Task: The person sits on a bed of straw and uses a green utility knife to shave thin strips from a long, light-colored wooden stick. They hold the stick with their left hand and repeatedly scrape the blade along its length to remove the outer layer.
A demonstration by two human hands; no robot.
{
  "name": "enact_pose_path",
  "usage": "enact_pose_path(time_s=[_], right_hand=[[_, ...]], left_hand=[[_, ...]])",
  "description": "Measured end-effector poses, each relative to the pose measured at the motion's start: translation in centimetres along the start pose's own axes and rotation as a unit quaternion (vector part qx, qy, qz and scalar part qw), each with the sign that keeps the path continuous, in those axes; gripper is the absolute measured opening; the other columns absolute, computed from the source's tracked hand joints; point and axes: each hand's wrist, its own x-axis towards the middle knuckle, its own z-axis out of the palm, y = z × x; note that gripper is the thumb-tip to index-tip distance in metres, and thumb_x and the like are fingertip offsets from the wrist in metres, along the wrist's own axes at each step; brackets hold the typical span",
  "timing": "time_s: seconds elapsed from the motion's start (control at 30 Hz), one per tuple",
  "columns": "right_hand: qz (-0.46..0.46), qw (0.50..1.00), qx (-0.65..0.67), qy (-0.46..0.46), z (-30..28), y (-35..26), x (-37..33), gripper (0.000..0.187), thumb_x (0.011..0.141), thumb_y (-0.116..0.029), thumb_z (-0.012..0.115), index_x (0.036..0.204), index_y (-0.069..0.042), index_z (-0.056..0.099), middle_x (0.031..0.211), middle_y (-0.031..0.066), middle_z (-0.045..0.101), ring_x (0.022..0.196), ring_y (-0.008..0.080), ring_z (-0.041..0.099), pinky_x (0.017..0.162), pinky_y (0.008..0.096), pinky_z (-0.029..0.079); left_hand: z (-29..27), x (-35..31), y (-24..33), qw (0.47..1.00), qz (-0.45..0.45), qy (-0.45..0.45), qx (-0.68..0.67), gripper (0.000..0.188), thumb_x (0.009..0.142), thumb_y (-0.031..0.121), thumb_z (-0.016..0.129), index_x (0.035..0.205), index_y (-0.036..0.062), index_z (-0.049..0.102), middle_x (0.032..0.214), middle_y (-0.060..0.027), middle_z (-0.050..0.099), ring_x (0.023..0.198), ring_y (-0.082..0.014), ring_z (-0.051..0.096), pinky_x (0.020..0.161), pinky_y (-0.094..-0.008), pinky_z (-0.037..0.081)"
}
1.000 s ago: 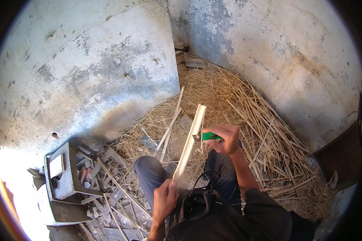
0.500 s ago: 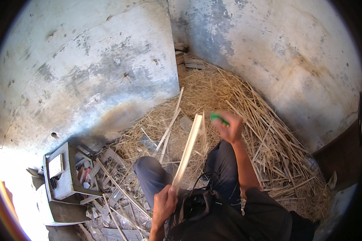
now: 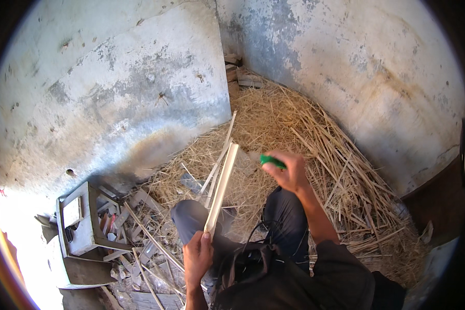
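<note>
My left hand (image 3: pixel 198 258) is closed round the lower end of a pale split bamboo strip (image 3: pixel 222 187). The strip slants upward and a little right, above my left knee. My right hand (image 3: pixel 290 170) grips a small tool with a green handle (image 3: pixel 273 162), to the right of the strip's upper end and apart from it. The tool's working end cannot be made out. Both hands are in front of my bent legs. Long thin strips (image 3: pixel 219 163) lie on the floor just beyond the held piece.
Straw-like shavings (image 3: pixel 274 111) cover the floor, with a heap of thin sticks (image 3: pixel 341 175) at the right. A weathered wooden cabinet (image 3: pixel 88 227) with an open side and scattered scraps (image 3: pixel 139 263) are at the left. Stained walls (image 3: pixel 139 77) meet at the far corner.
My left hand has shifted left with the bamboo strip, whose upper end has also swung left. My right hand has moved slightly left and down with the green-handled tool.
</note>
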Motion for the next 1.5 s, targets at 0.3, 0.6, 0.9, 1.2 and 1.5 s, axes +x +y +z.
enact_pose_path(time_s=[0.3,0.6,0.9,1.2,1.5], right_hand=[[-0.169,0.985,0.002,-0.046,2.8,-5.6,-2.1,0.035,0.087,-0.040,0.086,0.102,-0.010,0.080,0.078,0.0047,0.076,0.060,0.0203,0.071,0.054,0.0320,0.052],[-0.187,0.982,-0.026,-0.020,2.0,-5.9,-1.6,0.034,0.085,-0.043,0.087,0.097,-0.012,0.081,0.071,0.0010,0.072,0.056,0.0185,0.068,0.052,0.0315,0.050],[-0.212,0.974,-0.076,0.013,1.6,-5.6,-1.4,0.039,0.083,-0.051,0.086,0.093,-0.014,0.081,0.067,-0.0009,0.070,0.052,0.0166,0.065,0.050,0.0300,0.048],[-0.141,0.985,-0.090,0.039,0.0,-3.7,-1.2,0.035,0.093,-0.046,0.080,0.095,-0.011,0.081,0.078,0.0012,0.078,0.060,0.0138,0.071,0.052,0.0300,0.052],[-0.046,0.987,-0.011,0.155,-2.7,0.1,0.3,0.041,0.097,-0.045,0.076,0.097,-0.003,0.079,0.080,0.0088,0.077,0.064,0.0174,0.072,0.055,0.0324,0.053]], left_hand=[[1.9,0.6,4.4,0.998,0.035,0.028,-0.032,0.027,0.109,0.018,0.059,0.090,-0.0013,0.065,0.056,-0.0092,0.055,0.049,-0.0121,0.052,0.051,-0.0337,0.042],[2.0,0.3,6.1,0.998,0.026,0.006,-0.061,0.028,0.109,0.017,0.059,0.089,-0.0024,0.063,0.056,-0.0059,0.052,0.054,-0.0070,0.048,0.051,-0.0311,0.039],[1.6,0.1,6.7,0.996,0.006,-0.022,-0.083,0.034,0.111,0.021,0.056,0.085,-0.0011,0.060,0.055,-0.0030,0.053,0.052,-0.0076,0.050,0.050,-0.0308,0.040],[0.6,-0.8,5.9,0.995,-0.006,-0.054,-0.082,0.035,0.111,0.022,0.054,0.083,0.0005,0.060,0.055,-0.0017,0.054,0.050,-0.0083,0.052,0.049,-0.0306,0.042],[0.3,-1.7,3.1,0.993,-0.041,-0.084,-0.067,0.039,0.113,0.024,0.052,0.083,0.0008,0.059,0.056,0.0001,0.051,0.051,-0.0075,0.049,0.049,-0.0297,0.038]])
